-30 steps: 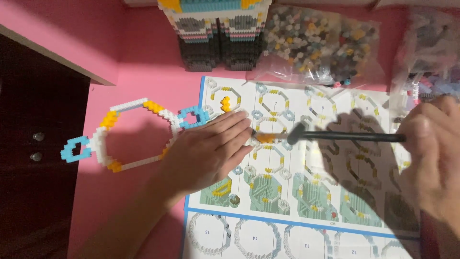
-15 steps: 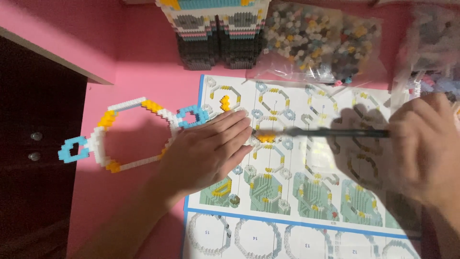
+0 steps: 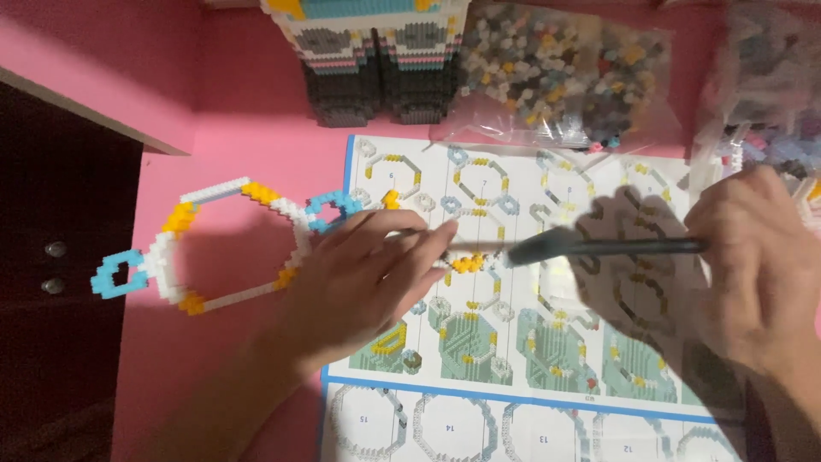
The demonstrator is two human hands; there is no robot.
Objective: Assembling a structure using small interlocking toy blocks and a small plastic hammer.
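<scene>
Yellow bricks (image 3: 467,263) (tiny ones) met our dark tool (image 3: 599,249) as the clenched right hand (image 3: 761,274) slid it leftward toward our open left hand (image 3: 363,282).

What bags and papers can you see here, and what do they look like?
Instruction sheet: flat under both hands, white with blue borders, ring-shaped diagrams.
Clear bag: top middle, crinkled, full of grey, yellow and white small bricks.
Second clear bag: top right, blurred, pale pieces inside.
</scene>
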